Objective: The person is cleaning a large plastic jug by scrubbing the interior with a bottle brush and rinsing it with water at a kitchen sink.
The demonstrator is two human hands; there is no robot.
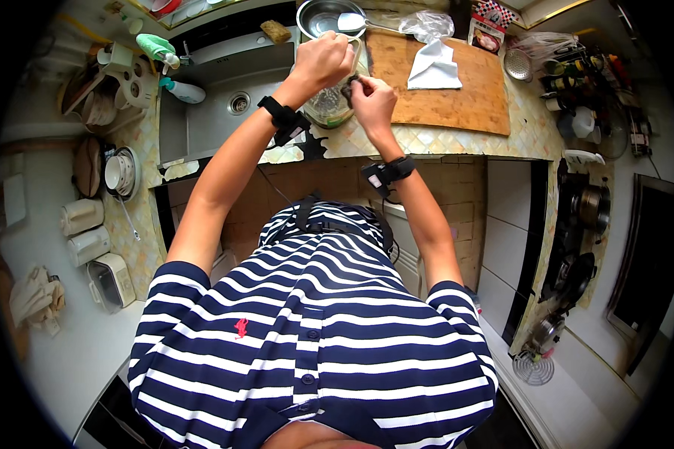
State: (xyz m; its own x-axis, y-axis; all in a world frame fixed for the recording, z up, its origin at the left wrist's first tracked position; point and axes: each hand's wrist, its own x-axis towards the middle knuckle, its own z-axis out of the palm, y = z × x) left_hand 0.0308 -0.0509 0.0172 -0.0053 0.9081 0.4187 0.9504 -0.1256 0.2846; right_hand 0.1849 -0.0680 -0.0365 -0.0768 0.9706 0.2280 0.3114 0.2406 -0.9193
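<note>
My left hand (324, 60) is closed at the rim of a clear container (328, 109) on the counter between sink and board; its fingers curl around what looks like a pale handle or rim (360, 47). Pinched in my right hand (373, 100) is a small dark clump (348, 90), over the container's right side; what it is made of cannot be told. Behind the hands stands a metal bowl (303, 17) with a white-headed utensil (351, 22) lying across it. A folded white cloth or paper towel (435, 67) rests on the wooden cutting board (477, 106).
The steel sink (213, 126) lies at left, with a pump bottle (182, 91) and a sponge (275, 32) by it. Stacked bowls (118, 173) stand on the left counter. A strainer (518, 63) and several bottles (567, 84) are at right, pots (592, 207) below them.
</note>
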